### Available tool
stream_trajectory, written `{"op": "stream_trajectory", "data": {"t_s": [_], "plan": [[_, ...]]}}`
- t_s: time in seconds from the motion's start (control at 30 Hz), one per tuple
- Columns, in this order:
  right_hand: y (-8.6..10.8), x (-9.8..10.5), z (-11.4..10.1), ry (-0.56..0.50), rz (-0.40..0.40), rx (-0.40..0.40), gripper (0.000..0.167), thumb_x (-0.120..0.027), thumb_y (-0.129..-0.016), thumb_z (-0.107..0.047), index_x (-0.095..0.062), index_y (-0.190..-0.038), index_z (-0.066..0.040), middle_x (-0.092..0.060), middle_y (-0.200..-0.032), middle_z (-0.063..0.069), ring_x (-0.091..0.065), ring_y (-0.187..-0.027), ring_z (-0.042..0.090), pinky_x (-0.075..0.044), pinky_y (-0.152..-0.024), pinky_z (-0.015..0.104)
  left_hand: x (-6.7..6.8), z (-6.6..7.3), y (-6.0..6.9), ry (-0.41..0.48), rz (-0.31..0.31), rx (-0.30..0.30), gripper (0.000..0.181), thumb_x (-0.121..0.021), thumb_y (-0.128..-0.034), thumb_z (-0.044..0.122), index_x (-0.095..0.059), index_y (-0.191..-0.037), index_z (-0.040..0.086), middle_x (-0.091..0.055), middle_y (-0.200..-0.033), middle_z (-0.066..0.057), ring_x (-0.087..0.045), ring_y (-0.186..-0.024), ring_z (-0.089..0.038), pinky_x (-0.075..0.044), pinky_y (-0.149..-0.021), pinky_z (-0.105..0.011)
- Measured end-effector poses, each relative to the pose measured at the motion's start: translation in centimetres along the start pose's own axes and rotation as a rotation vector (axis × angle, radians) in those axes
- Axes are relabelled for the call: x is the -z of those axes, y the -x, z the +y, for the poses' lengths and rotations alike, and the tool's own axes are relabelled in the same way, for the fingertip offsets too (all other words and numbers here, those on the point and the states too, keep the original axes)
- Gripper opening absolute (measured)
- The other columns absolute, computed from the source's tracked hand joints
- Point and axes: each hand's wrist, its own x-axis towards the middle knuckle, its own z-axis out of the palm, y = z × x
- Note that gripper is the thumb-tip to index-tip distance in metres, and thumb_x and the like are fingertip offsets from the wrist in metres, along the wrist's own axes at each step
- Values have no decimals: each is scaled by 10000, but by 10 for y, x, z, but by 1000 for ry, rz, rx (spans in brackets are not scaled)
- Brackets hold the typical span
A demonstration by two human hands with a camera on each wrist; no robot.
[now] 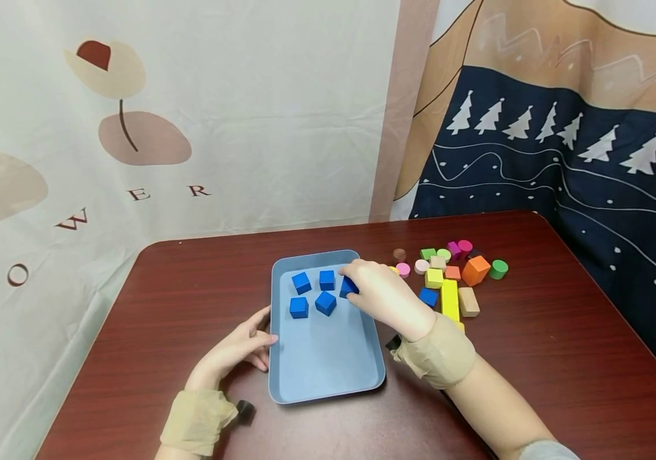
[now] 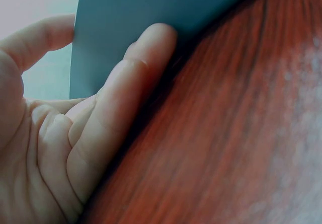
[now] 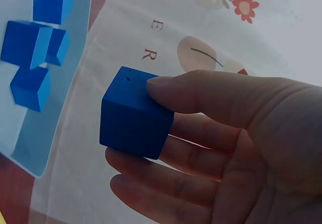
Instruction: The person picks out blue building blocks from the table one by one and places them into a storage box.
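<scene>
A light blue tray lies on the table with several blue cubes in its far half. My left hand holds the tray's left side, thumb over the rim and fingers along the outer wall. In the left wrist view, fingertips rest against that wall. Over the tray's far right part, my right hand pinches a blue cube between thumb and fingers. The right wrist view shows this cube raised above the others; the head view shows it partly covered by the hand.
Right of the tray lies a cluster of coloured blocks: a blue cube, a long yellow block, an orange block, a green cylinder and several smaller pieces. Patterned curtains hang behind the brown table.
</scene>
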Motion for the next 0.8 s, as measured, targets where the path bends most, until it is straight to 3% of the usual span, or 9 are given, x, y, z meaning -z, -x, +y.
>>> {"op": "stream_trajectory", "data": {"t_s": [0.5,0.8], "plan": [[-7,-16,-13,-16,-1,101,407,-756,-833,-116,-634,-1212,-31,-645,-1143,113,-610,-1004,241,-530,-869,364,-1,0,0,-1,3,-1,792,-611,-947,176,-83,-1526,61,-652,-798,-193,-619,-546,-207,-572,-557,-345],[-11,-31,-22,4,-67,123,409,-743,-850,-151,-629,-1228,-46,-649,-1124,88,-601,-979,206,-533,-855,327,-1,0,0,-17,3,-3,774,-602,-954,185,-94,-1526,63,-655,-815,-187,-623,-544,-207,-574,-566,-351]]}}
